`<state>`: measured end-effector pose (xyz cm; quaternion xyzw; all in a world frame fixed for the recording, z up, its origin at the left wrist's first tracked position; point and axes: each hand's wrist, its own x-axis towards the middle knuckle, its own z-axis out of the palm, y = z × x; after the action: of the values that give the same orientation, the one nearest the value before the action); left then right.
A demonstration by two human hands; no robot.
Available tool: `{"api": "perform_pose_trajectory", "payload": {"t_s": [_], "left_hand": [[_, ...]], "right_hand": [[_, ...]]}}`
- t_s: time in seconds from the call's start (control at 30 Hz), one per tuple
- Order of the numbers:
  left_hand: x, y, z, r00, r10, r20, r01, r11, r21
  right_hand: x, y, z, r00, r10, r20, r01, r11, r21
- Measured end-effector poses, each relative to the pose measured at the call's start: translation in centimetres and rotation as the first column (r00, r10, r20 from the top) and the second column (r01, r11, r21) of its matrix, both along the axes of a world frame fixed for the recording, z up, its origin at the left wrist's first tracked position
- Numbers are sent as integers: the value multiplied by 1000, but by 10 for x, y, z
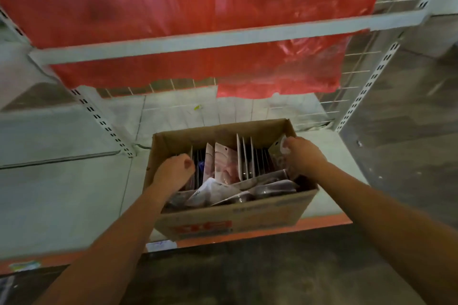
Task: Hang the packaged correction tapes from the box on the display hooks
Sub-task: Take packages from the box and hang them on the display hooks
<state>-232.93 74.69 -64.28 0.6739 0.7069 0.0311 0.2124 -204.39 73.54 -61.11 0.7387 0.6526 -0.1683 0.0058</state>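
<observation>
An open cardboard box (238,220) stands on the bottom shelf, filled with packaged correction tapes (224,166), some upright in rows, others lying loose at the front. My left hand (174,171) reaches into the box's left side with its fingers curled among the upright packs; what it grips is hidden. At the box's right rear corner, my right hand (303,153) is closed on one pale pack (278,150), raised slightly above the others. No display hooks are visible.
A white shelf beam (223,38) crosses above the box. Red plastic sheeting (193,7) hangs over the wire grid back panel (357,74). Slotted white uprights (104,124) stand on both sides. The shelf's orange front edge (322,221) runs beneath the box, dark floor below.
</observation>
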Motion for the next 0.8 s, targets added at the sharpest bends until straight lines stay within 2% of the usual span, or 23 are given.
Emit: {"api": "perform_pose_trajectory", "payload": {"t_s": [0.13, 0.37, 0.57, 0.7, 0.8], "left_hand": [[9, 15, -43, 998, -2, 59, 2, 1000, 7], [21, 37, -77, 995, -3, -100, 4, 1000, 12], [23, 39, -80, 976, -73, -205, 74, 997, -3], [24, 39, -79, 973, -145, -181, 150, 989, 13], [25, 37, -79, 976, -173, -132, 179, 983, 40]], "right_hand": [[6, 32, -32, 997, 39, 65, -43, 997, 62], [-11, 53, -72, 963, 89, 256, -101, 994, 36], [-20, 53, -96, 953, 64, 296, -70, 997, 9], [-25, 56, -98, 968, 6, 250, -2, 1000, -17], [-29, 59, -99, 960, -31, 280, 41, 999, -30]]}}
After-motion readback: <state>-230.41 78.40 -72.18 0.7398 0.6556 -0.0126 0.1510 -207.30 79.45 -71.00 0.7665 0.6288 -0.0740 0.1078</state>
